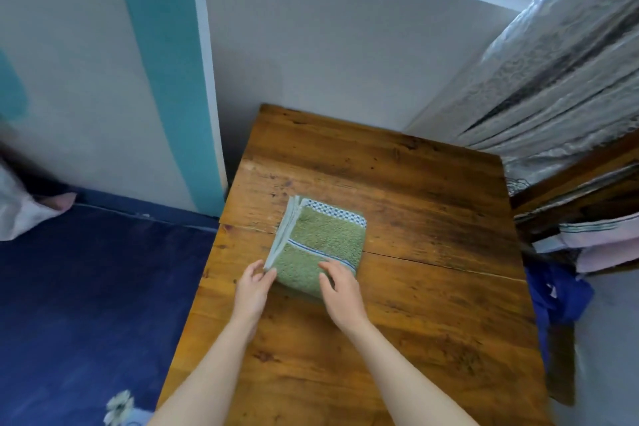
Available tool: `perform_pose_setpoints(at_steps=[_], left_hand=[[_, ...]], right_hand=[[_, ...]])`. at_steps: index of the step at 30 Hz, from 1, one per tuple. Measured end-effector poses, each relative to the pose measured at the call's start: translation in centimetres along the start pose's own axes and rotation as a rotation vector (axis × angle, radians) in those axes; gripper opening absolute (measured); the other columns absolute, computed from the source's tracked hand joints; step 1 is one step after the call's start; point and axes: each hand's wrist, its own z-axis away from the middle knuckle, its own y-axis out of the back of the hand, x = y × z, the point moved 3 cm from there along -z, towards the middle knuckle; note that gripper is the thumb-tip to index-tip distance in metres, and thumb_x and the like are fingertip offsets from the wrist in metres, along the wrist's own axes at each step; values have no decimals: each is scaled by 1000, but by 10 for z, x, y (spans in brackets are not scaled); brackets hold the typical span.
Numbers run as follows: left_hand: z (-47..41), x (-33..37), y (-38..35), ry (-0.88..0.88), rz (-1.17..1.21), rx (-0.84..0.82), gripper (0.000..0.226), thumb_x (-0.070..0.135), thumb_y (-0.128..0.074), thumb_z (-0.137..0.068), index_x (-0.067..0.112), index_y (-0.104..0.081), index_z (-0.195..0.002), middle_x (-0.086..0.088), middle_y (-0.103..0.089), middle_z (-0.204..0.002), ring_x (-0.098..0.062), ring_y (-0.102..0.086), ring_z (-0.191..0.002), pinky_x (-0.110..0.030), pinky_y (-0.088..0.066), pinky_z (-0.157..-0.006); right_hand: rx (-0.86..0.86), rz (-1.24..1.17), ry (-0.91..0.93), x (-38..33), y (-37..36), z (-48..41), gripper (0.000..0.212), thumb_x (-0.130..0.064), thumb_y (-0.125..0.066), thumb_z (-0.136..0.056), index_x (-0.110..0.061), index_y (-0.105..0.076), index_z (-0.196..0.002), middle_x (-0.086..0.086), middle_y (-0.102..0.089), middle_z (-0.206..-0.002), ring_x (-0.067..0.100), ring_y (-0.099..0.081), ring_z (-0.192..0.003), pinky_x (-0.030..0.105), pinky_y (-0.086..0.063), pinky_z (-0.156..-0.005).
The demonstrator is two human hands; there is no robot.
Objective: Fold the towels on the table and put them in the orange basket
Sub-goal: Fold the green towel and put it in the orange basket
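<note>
A green towel [323, 235] with a blue-and-white checked border lies folded into a small rectangle in the middle of the wooden table [432, 204]. My left hand [252, 290] touches its near left corner, thumb and fingers pinching the layered edge. My right hand [340, 290] rests flat on the towel's near end, fingers spread. No orange basket is in view.
A blue bed [86, 304] runs along the table's left side, with a grey-and-teal board [121, 79] leaning on the wall. To the right stand a wrapped mattress [560, 73], folded pink towels [608, 245] on a shelf and a blue cloth [560, 290].
</note>
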Motion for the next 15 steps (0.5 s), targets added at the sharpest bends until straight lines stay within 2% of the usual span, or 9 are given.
perform_pose_setpoints(at_steps=[2, 4, 5, 7, 9, 10, 13, 15], left_hand=[[-3, 0, -1, -30, -62, 69, 40, 9, -57, -90, 7, -46, -128, -14, -62, -104, -27, -58, -96, -31, -41, -78], [2, 0, -1, -111, -274, 180, 39, 10, -59, -88, 9, -51, -126, -10, -62, -96, -30, -58, -89, -33, -42, -73], [5, 0, 0, -210, -484, 263, 40, 10, -60, -86, 11, -53, -125, -10, -62, -99, -30, -57, -93, -35, -44, -77], [12, -1, -4, -602, -965, 346, 55, 7, -73, -70, 10, -55, -122, -16, -62, -114, -35, -54, -106, -44, -48, -82], [15, -12, -13, -994, -1309, 253, 81, 8, -82, -50, 12, -50, -124, -22, -59, -122, -36, -46, -116, -50, -50, -83], [11, -21, -16, -1101, -1434, 168, 90, 9, -83, -44, 13, -46, -126, -23, -57, -127, -35, -42, -121, -51, -48, -88], [-3, -35, -15, -1140, -1594, -34, 98, 11, -82, -42, 15, -41, -130, -17, -56, -130, -31, -40, -125, -49, -33, -99], [-9, -38, -14, -1189, -1630, -47, 77, 14, -68, -58, 15, -41, -129, -13, -61, -125, -29, -54, -118, -47, -37, -96]], right_hand=[[65, 200, 106, 13, 4, 7, 37, -21, -48, -94, -12, -52, -130, 3, -43, -142, 17, -34, -135, 30, -26, -113], [100, 479, 243, 25, 0, 11, 48, -32, -71, -76, -15, -61, -120, 9, -56, -131, 24, -51, -124, 38, -45, -99], [49, 581, 252, 30, -6, 10, 61, -40, -81, -61, -19, -63, -115, 9, -62, -123, 26, -59, -115, 37, -52, -89], [1, 679, 266, 38, -14, 4, 86, -44, -89, -37, -23, -59, -115, 11, -66, -116, 27, -64, -106, 36, -56, -79], [-13, 716, 306, 38, -17, -4, 96, -29, -91, -32, -23, -49, -118, 14, -67, -113, 30, -65, -103, 37, -57, -76], [-6, 742, 334, 38, -18, -7, 94, -23, -91, -34, -23, -47, -117, 15, -68, -110, 31, -66, -100, 38, -57, -73], [0, 811, 374, 35, -19, -10, 86, -21, -88, -40, -23, -46, -114, 14, -69, -105, 32, -67, -94, 37, -55, -65], [10, 797, 383, 36, -20, -12, 78, -21, -87, -43, -23, -47, -110, 12, -69, -102, 31, -67, -90, 34, -53, -61]])
